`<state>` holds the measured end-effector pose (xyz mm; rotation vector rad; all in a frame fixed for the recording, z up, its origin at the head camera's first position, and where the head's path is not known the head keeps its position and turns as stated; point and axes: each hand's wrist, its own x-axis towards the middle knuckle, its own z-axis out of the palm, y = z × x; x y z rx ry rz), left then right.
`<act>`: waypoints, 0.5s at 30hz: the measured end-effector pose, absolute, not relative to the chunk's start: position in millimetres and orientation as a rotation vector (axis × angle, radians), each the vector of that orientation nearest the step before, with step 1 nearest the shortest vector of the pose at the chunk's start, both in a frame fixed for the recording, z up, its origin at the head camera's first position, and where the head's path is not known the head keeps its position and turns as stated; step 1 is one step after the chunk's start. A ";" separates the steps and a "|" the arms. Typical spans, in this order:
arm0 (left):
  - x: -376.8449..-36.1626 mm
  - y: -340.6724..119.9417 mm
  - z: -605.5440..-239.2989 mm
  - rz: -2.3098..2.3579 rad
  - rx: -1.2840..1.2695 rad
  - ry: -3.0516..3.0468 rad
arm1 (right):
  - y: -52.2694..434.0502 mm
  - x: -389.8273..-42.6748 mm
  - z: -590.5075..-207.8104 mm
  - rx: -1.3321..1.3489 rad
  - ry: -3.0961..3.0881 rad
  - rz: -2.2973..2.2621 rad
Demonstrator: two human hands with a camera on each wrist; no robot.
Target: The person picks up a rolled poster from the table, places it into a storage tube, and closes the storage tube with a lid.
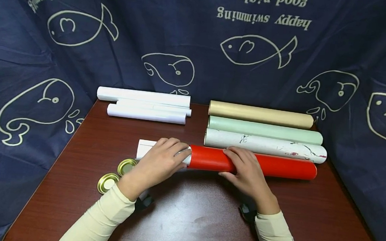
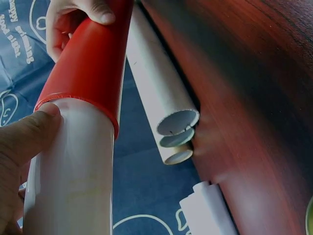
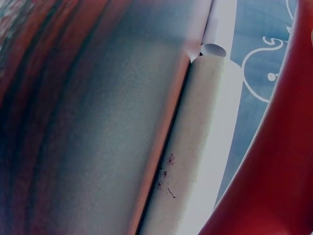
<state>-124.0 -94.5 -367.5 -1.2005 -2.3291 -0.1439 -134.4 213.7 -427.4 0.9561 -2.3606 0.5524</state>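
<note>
If the white roll and the red tube tip out of line, the rim could crease the roll or jam, and the left thumb, right at that rim, might get nipped. The left hand grips the white roll, which sticks out toward 10 o'clock, with the red tube at its 3 o'clock; the right hand curls over that tube, whose far end lies toward 3 o'clock.

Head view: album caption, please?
Left hand holds white roll partly inside red tube gripped by right hand.
</note>
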 end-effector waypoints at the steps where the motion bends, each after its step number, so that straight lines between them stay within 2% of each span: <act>1: -124.0 -93.9 -367.5 -0.146 -1.200 -2.329 | 213.5 -134.4 -427.2 0.955 -2.359 0.552; 15: -123.8 -91.0 -368.6 -0.155 -1.209 -2.334 | 211.7 -133.7 -427.7 0.949 -2.386 0.523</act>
